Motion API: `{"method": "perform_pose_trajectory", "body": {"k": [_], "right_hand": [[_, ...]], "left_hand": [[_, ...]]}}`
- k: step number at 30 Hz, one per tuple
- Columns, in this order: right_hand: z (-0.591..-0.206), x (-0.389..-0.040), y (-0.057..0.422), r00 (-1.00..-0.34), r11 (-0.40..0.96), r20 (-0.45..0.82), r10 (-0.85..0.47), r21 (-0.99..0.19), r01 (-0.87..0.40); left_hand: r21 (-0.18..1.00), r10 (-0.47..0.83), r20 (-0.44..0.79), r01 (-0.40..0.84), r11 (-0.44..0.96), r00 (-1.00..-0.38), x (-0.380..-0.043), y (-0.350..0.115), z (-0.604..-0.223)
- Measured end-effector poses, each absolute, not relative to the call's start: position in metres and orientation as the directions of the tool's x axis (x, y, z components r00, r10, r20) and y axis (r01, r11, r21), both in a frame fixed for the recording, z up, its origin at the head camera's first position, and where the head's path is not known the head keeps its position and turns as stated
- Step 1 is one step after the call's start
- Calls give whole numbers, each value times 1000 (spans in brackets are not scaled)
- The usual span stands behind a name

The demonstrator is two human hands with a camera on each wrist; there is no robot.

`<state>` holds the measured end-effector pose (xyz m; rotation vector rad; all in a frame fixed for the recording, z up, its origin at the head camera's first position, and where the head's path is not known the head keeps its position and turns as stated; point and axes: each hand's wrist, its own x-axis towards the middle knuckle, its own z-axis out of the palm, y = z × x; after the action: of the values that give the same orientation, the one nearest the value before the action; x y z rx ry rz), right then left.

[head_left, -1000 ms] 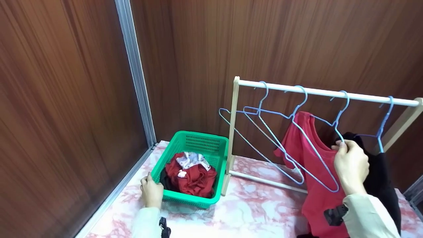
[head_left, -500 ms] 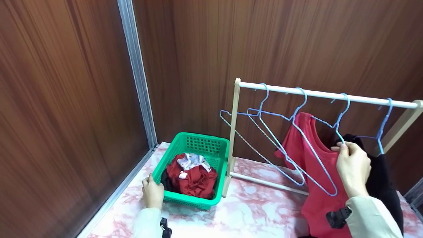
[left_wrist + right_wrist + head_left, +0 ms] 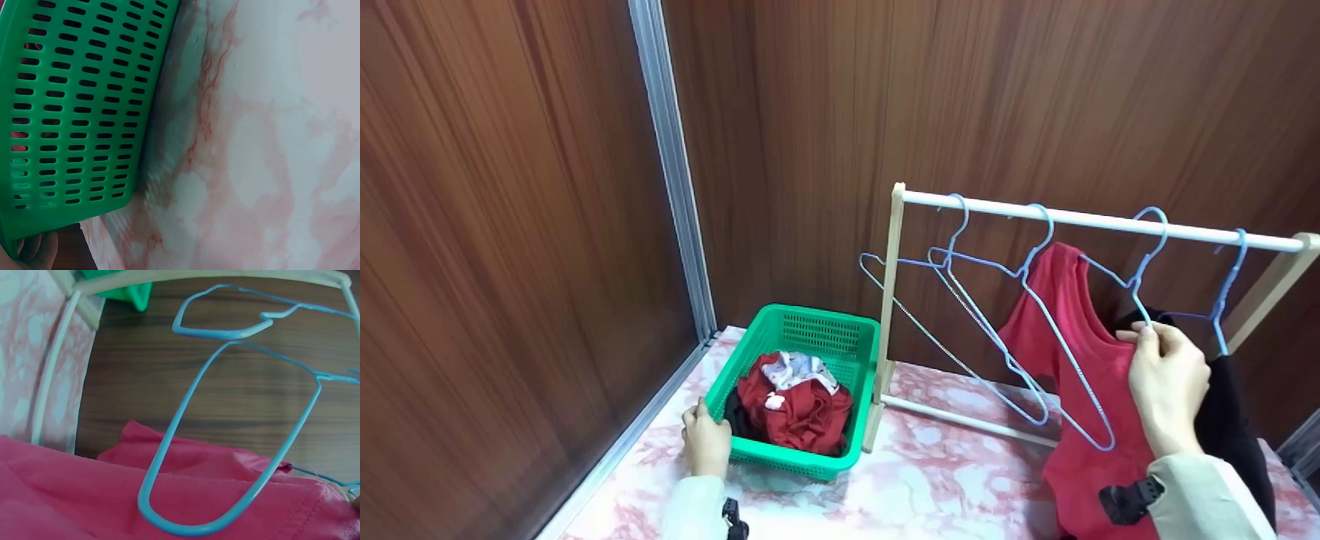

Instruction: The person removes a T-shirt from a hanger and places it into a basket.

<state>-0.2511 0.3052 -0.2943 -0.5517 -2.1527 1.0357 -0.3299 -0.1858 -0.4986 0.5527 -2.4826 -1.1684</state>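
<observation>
My right hand (image 3: pixel 1170 375) pinches the right shoulder of a blue wire hanger (image 3: pixel 1136 283), which carries a red short-sleeved T-shirt (image 3: pixel 1084 484). The hanger's hook stands slightly above the white rail of the clothes rack (image 3: pixel 1095 219). With curled fingers, my left hand (image 3: pixel 707 442) grips the near left corner of a green plastic basket (image 3: pixel 784 452). Dark red clothing (image 3: pixel 810 416), a pale patterned cloth (image 3: pixel 799 369) and something black lie inside it. In the right wrist view, the shirt (image 3: pixel 185 495) hangs behind a bare hanger (image 3: pixel 169 433).
Two bare blue hangers, a left one (image 3: pixel 952 247) and a middle one (image 3: pixel 1027 262), hang on the rail. A black garment (image 3: pixel 1222 420) hangs at the right end. Wood-grain walls (image 3: pixel 780 150) stand behind and left of the marbled tabletop (image 3: pixel 900 480).
My right hand has raised the red T-shirt's hanger a little and moved it right, so its hook has lifted from the rail. My left hand stays on the basket.
</observation>
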Motion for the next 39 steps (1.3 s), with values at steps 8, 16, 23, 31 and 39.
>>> {"method": "perform_pose_trajectory", "body": {"k": [8, 16, 23, 31, 39], "right_hand": [[-297, -248, 303, -626, 578, 421, 656, -814, 57], [-293, -245, 302, -603, 540, 436, 668, -842, -11], [-296, -243, 296, -625, 452, 367, 689, -892, -26], [-308, -240, 289, -587, 418, 355, 727, -908, -31], [-329, -240, 289, -555, 442, 426, 714, -890, -114]], "left_hand": [[786, -486, 141, -201, 584, -863, -327, -187, -501], [784, -485, 133, -207, 585, -865, -327, -187, -502], [788, -476, 110, -215, 576, -873, -327, -189, -502], [791, -465, 112, -204, 577, -878, -328, -189, -502], [788, -470, 124, -201, 582, -874, -331, -188, -500]]}}
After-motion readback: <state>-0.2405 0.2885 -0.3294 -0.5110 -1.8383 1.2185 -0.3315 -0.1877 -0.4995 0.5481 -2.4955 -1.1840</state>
